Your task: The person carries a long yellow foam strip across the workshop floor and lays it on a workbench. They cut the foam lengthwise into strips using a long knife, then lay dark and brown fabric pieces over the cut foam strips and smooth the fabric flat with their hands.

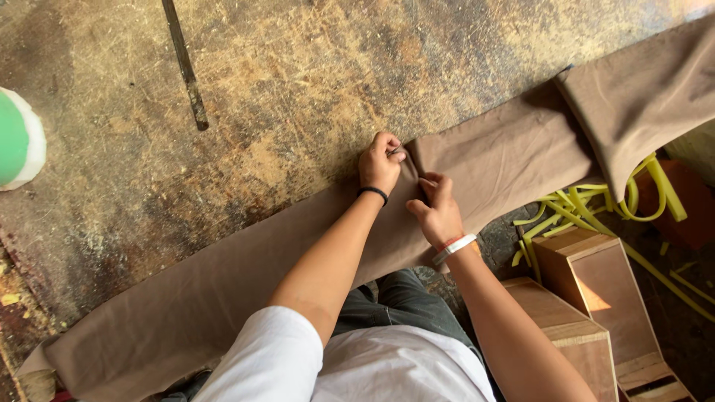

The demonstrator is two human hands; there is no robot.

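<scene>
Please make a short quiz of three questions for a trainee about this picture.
1. True or false: both hands touch the brown cloth.
2. Which wrist wears a black band? A) left B) right
3. What lies on the floor right of the wooden boxes?

Key: 1. True: the left hand and the right hand pinch it on the worn table. 2. A. 3. Yellow strips.

Matt brown woven cloth (pixel 514 160); rough, scratched, stained tabletop (pixel 298 82); smooth plywood boxes (pixel 588 290); glossy yellow plastic strips (pixel 588 201).
</scene>
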